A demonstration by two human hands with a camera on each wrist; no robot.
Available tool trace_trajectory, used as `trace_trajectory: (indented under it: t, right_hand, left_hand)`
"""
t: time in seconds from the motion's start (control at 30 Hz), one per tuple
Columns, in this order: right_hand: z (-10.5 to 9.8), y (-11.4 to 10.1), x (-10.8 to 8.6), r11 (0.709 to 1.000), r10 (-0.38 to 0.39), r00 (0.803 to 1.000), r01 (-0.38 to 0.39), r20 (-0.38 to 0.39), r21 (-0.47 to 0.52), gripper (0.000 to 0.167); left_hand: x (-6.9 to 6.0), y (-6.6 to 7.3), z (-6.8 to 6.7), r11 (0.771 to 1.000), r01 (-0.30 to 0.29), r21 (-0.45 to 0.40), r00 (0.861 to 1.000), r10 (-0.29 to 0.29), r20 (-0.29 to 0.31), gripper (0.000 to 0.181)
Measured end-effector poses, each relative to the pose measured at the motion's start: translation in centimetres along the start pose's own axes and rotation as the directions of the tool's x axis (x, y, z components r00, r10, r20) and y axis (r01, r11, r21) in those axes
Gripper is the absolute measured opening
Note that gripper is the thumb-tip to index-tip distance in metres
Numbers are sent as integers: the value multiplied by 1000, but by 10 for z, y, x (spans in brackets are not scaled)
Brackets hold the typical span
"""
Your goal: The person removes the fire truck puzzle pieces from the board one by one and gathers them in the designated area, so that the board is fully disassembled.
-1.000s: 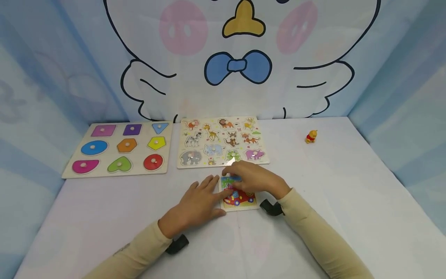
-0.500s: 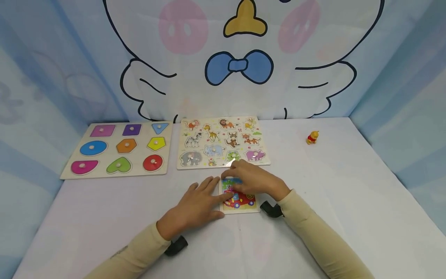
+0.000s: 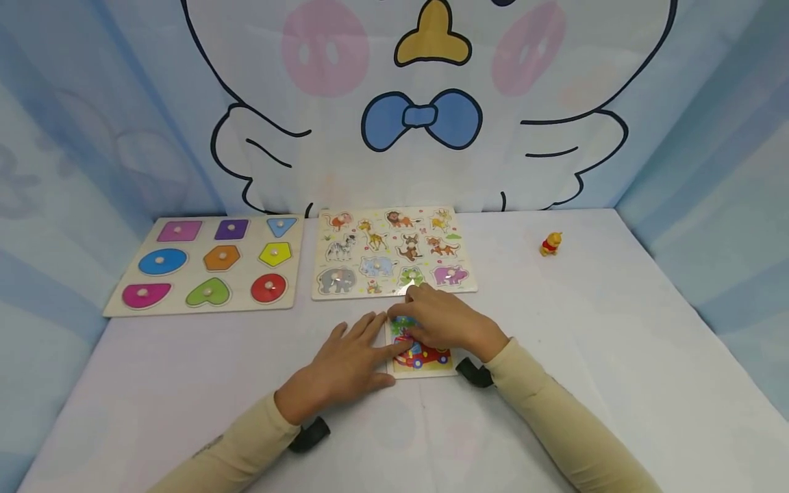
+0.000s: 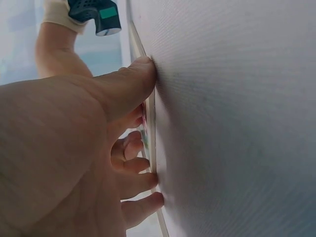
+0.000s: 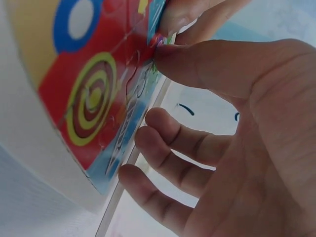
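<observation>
A small wooden jigsaw puzzle [image 3: 425, 356] with a red car picture lies flat on the white table, with both hands over it. My left hand [image 3: 342, 363] rests along its left side, fingers spread, the index finger reaching onto the picture. In the left wrist view, the left thumb [image 4: 133, 81] and other fingertips touch the board's edge. My right hand [image 3: 446, 318] covers the puzzle's upper right part. Its thumb [image 5: 207, 64] presses the picture, while several curled fingers [image 5: 168, 153] lie against the board's far edge. The hands hide the top of the picture.
Behind the hands lies an animal knob puzzle board [image 3: 394, 236]. To its left is a board of coloured shapes [image 3: 185, 274]. A small yellow bear figure [image 3: 550, 244] stands at the back right. A printed curtain [image 3: 425, 178] hangs behind the table.
Both hands stay on the jigsaw puzzle. The right hand and its fingers shift very slightly left; the view itself moves a little.
</observation>
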State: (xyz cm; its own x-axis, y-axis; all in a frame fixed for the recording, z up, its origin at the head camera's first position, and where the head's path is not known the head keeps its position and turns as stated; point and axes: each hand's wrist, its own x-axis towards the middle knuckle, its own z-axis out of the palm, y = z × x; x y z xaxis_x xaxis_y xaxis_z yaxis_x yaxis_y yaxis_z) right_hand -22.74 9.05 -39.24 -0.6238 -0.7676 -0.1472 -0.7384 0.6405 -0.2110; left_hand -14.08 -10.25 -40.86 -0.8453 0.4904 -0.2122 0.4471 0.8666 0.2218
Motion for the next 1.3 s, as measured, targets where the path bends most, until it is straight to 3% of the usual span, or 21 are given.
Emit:
trace_trajectory:
  t: [0.13,0.37,0.67,1.07,1.3]
  right_hand:
    - [-2,-1,2,1000,-5,1000,6,16,-12,40]
    - [-2,2,6,995,19,997,-26,72,101,44]
    - [1,5,7,991,19,996,-31,86,133,42]
    - [3,8,9,974,-44,999,37,27,224,32]
    - [2,7,10,951,-12,1000,8,10,310,28]
  left_hand:
    - [0,-1,1,1000,10,-11,1000,-10,7,58]
    - [1,-1,1,999,11,-30,1000,-11,6,57]
    - [0,-1,0,999,3,-48,1000,-3,6,57]
    - [0,-1,1,998,11,-65,1000,-10,13,57]
    - [1,-2,1,998,11,-63,1000,-10,16,57]
